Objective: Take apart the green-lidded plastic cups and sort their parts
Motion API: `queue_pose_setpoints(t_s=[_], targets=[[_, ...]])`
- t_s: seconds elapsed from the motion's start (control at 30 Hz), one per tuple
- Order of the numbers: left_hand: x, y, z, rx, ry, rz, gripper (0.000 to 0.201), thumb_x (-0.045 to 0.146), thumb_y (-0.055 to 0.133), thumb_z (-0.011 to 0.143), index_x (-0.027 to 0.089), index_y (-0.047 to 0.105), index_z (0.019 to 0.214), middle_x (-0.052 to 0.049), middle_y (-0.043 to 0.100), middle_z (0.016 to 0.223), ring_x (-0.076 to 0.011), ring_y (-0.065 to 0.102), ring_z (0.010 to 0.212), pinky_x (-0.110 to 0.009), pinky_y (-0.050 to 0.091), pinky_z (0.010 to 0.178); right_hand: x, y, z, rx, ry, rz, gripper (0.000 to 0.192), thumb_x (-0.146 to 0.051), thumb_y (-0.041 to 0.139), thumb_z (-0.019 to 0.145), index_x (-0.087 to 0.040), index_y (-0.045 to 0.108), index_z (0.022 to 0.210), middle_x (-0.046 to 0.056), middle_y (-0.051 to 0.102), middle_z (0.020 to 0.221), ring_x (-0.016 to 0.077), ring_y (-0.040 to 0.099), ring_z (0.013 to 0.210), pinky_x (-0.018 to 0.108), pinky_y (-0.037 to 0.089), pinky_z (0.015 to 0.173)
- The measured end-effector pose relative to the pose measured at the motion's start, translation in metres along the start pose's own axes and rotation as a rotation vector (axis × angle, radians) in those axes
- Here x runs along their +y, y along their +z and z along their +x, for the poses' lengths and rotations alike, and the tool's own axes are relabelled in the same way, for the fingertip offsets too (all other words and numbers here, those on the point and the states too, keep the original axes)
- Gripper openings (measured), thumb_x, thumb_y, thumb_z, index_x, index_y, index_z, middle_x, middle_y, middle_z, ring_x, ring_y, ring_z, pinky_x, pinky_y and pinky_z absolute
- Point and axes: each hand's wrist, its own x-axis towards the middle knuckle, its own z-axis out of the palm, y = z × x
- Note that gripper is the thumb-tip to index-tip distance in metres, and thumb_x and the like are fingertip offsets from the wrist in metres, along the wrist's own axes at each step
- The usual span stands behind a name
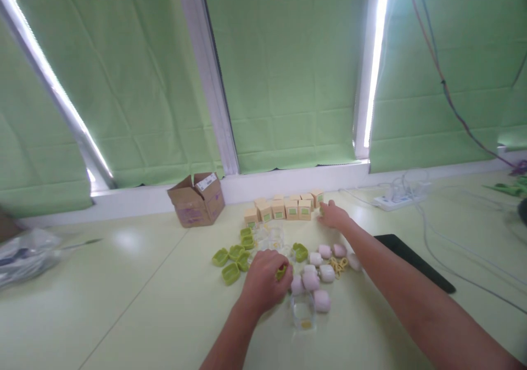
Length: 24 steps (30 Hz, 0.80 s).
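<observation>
My left hand is closed around a small green plastic piece, with most of it hidden by the fingers. My right hand reaches to the back, its fingers apart at the right side of the last small cream box in a row; whether they touch it is hard to see. Left of my left hand lie several green heart- and square-shaped shells. Several pale pink and white rounded cases sit to its right, with yellow cords among them. A clear plastic box stands in front.
More clear boxes stand behind my left hand. An open cardboard carton is at the back left, a plastic bag far left. A black flat object lies beneath my right forearm's side, near a white power strip with cables.
</observation>
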Motion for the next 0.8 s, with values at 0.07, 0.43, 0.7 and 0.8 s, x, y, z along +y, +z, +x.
queue_pose_setpoints(t_s=[0.07, 0.43, 0.7, 0.8], targets=[[0.000, -0.001, 0.000, -0.003, 0.004, 0.006, 0.013, 0.017, 0.049, 0.079, 0.018, 0.050, 0.066, -0.002, 0.055, 0.066, -0.0156, 0.048, 0.066, -0.029, 0.035, 0.066, 0.001, -0.001, 0.000, -0.002, 0.009, -0.014, 0.053, -0.036, 0.053, 0.080, -0.017, 0.038, 0.127, 0.019, 0.039, 0.123, 0.0278, 0.056, 0.099, 0.036, 0.041, 0.079], [0.001, -0.002, 0.000, 0.008, -0.001, 0.001, 0.014, 0.016, 0.049, 0.079, 0.018, 0.051, 0.066, -0.002, 0.056, 0.065, -0.0158, 0.049, 0.066, -0.029, 0.035, 0.065, 0.006, -0.011, -0.013, -0.005, -0.046, -0.001, 0.049, -0.027, 0.063, 0.074, -0.014, 0.045, 0.117, 0.015, 0.056, 0.106, 0.0244, 0.056, 0.099, 0.029, 0.039, 0.079], [0.000, -0.002, 0.001, -0.007, -0.014, 0.011, 0.012, 0.018, 0.049, 0.079, 0.018, 0.053, 0.068, -0.003, 0.056, 0.067, -0.0167, 0.050, 0.068, -0.030, 0.036, 0.065, -0.005, -0.043, -0.034, 0.071, -0.156, 0.092, 0.051, -0.034, 0.069, 0.069, -0.014, 0.051, 0.112, 0.012, 0.059, 0.105, 0.0230, 0.056, 0.096, 0.027, 0.038, 0.079], [0.001, -0.003, 0.001, -0.005, -0.015, 0.007, 0.011, 0.018, 0.049, 0.079, 0.018, 0.054, 0.070, -0.003, 0.056, 0.068, -0.0171, 0.051, 0.069, -0.030, 0.038, 0.066, -0.017, -0.057, -0.053, 0.110, -0.244, 0.148, 0.050, -0.039, 0.067, 0.070, -0.017, 0.052, 0.112, 0.008, 0.061, 0.106, 0.0201, 0.056, 0.095, 0.026, 0.039, 0.078]])
